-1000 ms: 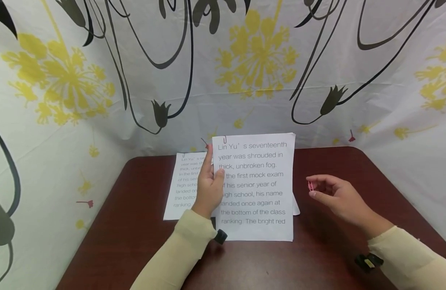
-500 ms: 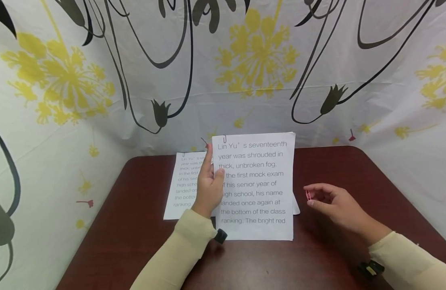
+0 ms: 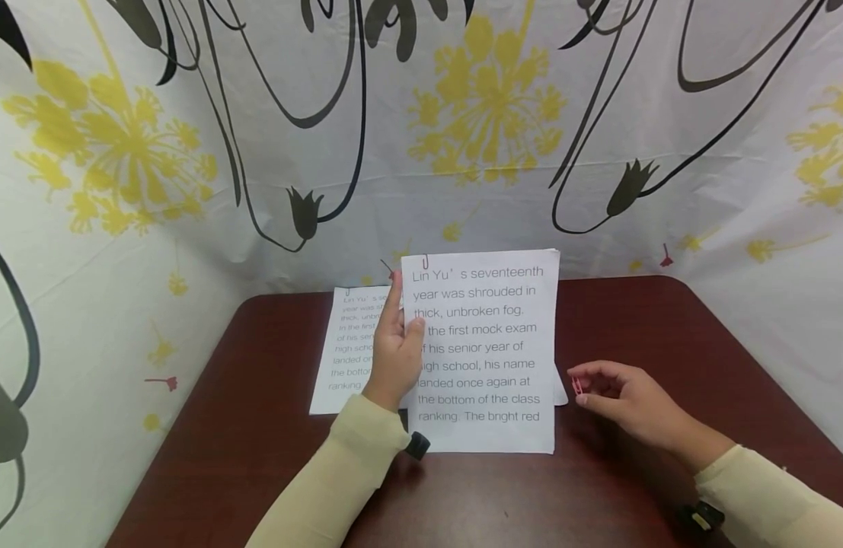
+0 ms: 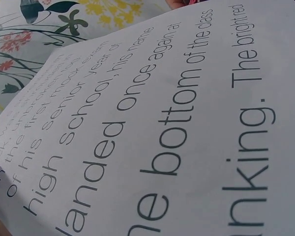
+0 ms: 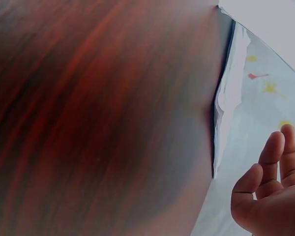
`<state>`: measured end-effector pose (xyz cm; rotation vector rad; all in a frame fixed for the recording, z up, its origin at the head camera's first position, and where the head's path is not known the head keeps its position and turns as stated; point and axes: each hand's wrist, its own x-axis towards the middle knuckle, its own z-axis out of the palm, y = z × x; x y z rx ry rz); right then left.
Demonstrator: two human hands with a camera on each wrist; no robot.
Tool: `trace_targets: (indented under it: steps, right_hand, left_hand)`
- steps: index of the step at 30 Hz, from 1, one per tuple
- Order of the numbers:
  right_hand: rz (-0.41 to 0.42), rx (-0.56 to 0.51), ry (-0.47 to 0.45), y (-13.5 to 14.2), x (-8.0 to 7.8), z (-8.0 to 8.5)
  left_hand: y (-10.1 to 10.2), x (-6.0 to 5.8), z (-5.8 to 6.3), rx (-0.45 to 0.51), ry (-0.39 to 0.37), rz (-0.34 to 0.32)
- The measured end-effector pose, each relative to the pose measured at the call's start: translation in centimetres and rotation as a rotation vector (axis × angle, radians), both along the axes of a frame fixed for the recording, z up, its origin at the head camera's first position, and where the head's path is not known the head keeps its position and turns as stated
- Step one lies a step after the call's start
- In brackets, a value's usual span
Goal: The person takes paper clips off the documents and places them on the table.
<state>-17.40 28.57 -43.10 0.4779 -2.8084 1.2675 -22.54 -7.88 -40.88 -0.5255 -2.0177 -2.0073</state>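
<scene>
In the head view my left hand (image 3: 396, 354) grips the left edge of a printed paper stack (image 3: 486, 342), thumb in front, holding it up above the table. A red paper clip (image 3: 425, 262) sits on the stack's top edge near the left corner. To the right of the papers, my right hand (image 3: 630, 399) pinches a pink-red paper clip (image 3: 577, 386) between thumb and forefinger, apart from the sheets. In the left wrist view the printed page (image 4: 187, 132) fills most of the frame. The right wrist view shows several fingers (image 5: 271, 152); the clip is barely visible at its edge.
Behind the held stack, more printed sheets (image 3: 346, 350) lie on the dark red-brown table (image 3: 209, 457), with a clip on their top edge. A white paper corner (image 3: 560, 388) shows at the right. A patterned curtain (image 3: 462, 114) hangs behind the table.
My right hand has moved down and a little left with the paper clip, closer to the stack's right edge. The left hand and the papers have stayed in place.
</scene>
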Motion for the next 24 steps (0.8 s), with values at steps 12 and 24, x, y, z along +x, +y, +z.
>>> trace_targets:
  steps: [12, 24]
  right_hand:
    - [-0.002, 0.037, -0.101, -0.11, 0.12, -0.45]
    - [0.072, 0.006, -0.179, 0.27, -0.11, -0.65]
  left_hand:
    - [0.05, 0.16, 0.11, 0.007, -0.022, -0.012]
    - [0.01, 0.06, 0.14, 0.014, -0.009, -0.014]
